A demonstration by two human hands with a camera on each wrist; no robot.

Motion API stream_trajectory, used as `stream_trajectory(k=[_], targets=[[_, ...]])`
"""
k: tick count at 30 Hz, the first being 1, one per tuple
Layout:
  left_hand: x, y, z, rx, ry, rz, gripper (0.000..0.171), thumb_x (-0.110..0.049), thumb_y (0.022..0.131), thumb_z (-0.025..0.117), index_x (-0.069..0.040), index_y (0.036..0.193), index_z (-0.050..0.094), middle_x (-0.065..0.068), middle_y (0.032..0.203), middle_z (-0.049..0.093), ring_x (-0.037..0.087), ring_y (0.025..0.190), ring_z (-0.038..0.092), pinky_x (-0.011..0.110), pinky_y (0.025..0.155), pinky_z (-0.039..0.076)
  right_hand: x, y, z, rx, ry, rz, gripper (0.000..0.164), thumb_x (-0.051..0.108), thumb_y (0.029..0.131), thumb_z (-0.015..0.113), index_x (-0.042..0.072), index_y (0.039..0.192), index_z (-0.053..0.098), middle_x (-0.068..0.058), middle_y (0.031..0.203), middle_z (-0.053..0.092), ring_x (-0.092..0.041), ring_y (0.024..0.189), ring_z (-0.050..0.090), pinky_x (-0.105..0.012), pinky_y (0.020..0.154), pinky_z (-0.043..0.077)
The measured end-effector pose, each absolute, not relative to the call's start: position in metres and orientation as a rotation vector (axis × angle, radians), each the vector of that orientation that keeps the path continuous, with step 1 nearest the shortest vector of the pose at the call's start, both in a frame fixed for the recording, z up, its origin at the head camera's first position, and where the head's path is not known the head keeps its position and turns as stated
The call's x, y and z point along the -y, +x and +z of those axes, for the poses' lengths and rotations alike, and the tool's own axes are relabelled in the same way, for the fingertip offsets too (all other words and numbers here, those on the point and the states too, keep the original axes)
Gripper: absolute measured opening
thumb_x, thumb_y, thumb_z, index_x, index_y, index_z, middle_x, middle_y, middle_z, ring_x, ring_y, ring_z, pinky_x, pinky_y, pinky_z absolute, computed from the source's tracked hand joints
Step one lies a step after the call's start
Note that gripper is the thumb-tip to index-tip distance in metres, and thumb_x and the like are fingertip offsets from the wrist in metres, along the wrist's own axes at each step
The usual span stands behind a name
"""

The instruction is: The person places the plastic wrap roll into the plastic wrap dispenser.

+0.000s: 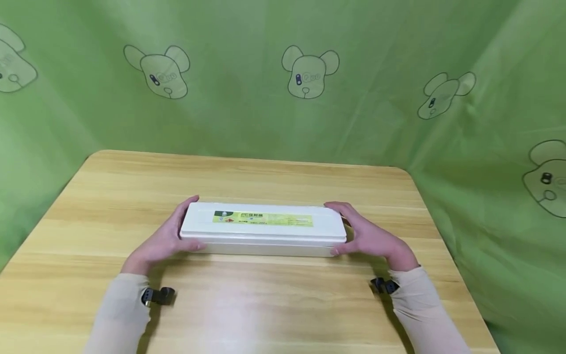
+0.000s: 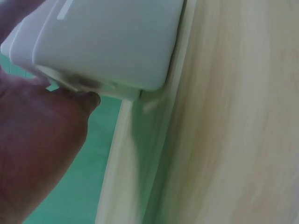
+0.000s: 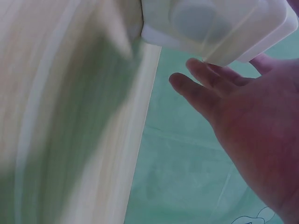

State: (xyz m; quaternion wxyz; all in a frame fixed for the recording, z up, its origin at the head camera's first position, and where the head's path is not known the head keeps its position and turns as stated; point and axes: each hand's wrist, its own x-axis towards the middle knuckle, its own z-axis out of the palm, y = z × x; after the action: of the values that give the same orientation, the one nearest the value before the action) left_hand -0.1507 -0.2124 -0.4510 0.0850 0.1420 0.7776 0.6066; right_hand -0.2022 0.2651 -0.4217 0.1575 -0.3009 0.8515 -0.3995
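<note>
A long white cling film box (image 1: 265, 234) lies crosswise near the middle of the wooden table, its lid down and a yellow-green label (image 1: 283, 220) on top. My left hand (image 1: 162, 240) grips its left end, thumb on the front side and fingers around the back corner. At the other end my right hand (image 1: 376, 239) holds it likewise, thumb at the front and fingertips on the far top edge. In the right wrist view, some right fingers (image 3: 201, 79) extend beside the box end (image 3: 210, 23). The left wrist view shows the left hand (image 2: 42, 140) against the opposite end.
The light wooden table (image 1: 247, 305) has rounded far corners. A green curtain (image 1: 243, 123) with printed bear heads hangs behind it and along its sides. Each forearm wears a pale sleeve and a black wrist device (image 1: 160, 296).
</note>
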Motion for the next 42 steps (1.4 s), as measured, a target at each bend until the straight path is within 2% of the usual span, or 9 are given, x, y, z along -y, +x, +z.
stream_trajectory(k=[3,5,8,12,16,24,32,42], targets=[[0.215,-0.150,-0.451,-2.314,0.435,1.778,0.118,-0.005,0.069,0.086,-0.013,0.158,0.010,0.021,0.151,0.029,0.039,0.129,0.036,0.059,0.111,0.019,-0.266,-0.200,-0.421,-2.445,-0.853,-1.101,0.109,0.022,0.068,0.092,0.017,0.153,0.025,-0.009,0.148,0.029,-0.030,0.135,0.026,-0.059,0.111,0.020],[0.216,-0.150,-0.452,-2.297,0.442,1.773,0.118,-0.002,0.069,0.086,-0.013,0.158,0.009,0.021,0.153,0.026,0.039,0.130,0.035,0.055,0.112,0.021,-0.267,-0.198,-0.421,-2.444,-0.841,-1.088,0.110,0.016,0.068,0.091,0.018,0.155,0.023,-0.009,0.149,0.027,-0.029,0.136,0.025,-0.058,0.111,0.020],[0.219,-0.151,-0.454,-2.259,0.462,1.789,0.119,0.003,0.068,0.083,-0.012,0.158,0.007,0.020,0.155,0.023,0.038,0.131,0.034,0.039,0.111,0.029,-0.267,-0.197,-0.420,-2.446,-0.834,-1.075,0.111,0.008,0.069,0.088,0.020,0.156,0.021,-0.008,0.151,0.026,-0.029,0.138,0.023,-0.057,0.112,0.019],[0.221,-0.153,-0.455,-2.226,0.497,1.812,0.118,0.009,0.066,0.080,-0.010,0.158,0.009,0.021,0.153,0.025,0.038,0.128,0.037,0.023,0.101,0.040,-0.267,-0.197,-0.420,-2.451,-0.843,-1.076,0.109,0.005,0.069,0.087,0.019,0.156,0.022,-0.009,0.150,0.028,-0.029,0.137,0.024,-0.056,0.112,0.020],[0.222,-0.153,-0.455,-2.206,0.495,1.829,0.114,0.012,0.066,0.078,-0.008,0.157,0.013,0.021,0.150,0.031,0.037,0.124,0.041,0.023,0.097,0.044,-0.267,-0.198,-0.421,-2.466,-0.857,-1.085,0.105,0.003,0.068,0.087,0.018,0.153,0.028,-0.006,0.145,0.033,-0.027,0.133,0.030,-0.056,0.110,0.024],[0.222,-0.151,-0.454,-2.201,0.483,1.819,0.108,0.014,0.068,0.077,-0.006,0.155,0.017,0.021,0.148,0.033,0.039,0.126,0.042,0.026,0.098,0.046,-0.266,-0.198,-0.422,-2.495,-0.853,-1.078,0.101,0.000,0.066,0.087,0.025,0.149,0.035,-0.002,0.142,0.038,-0.024,0.129,0.035,-0.055,0.109,0.027],[0.225,-0.152,-0.450,-2.301,0.469,1.735,0.105,0.011,0.069,0.078,-0.008,0.154,0.020,0.019,0.147,0.037,0.037,0.127,0.044,0.026,0.096,0.047,-0.262,-0.198,-0.420,-2.472,-0.830,-1.141,0.098,-0.005,0.066,0.085,0.021,0.148,0.038,-0.003,0.140,0.040,-0.025,0.127,0.040,-0.053,0.107,0.036],[0.226,-0.153,-0.450,-2.269,0.484,1.760,0.104,0.015,0.070,0.075,-0.007,0.155,0.019,0.020,0.150,0.034,0.039,0.129,0.042,0.025,0.098,0.046,-0.259,-0.196,-0.418,-2.586,-0.865,-0.978,0.096,0.003,0.066,0.086,0.015,0.147,0.037,-0.003,0.140,0.042,-0.023,0.127,0.040,-0.049,0.109,0.032]])
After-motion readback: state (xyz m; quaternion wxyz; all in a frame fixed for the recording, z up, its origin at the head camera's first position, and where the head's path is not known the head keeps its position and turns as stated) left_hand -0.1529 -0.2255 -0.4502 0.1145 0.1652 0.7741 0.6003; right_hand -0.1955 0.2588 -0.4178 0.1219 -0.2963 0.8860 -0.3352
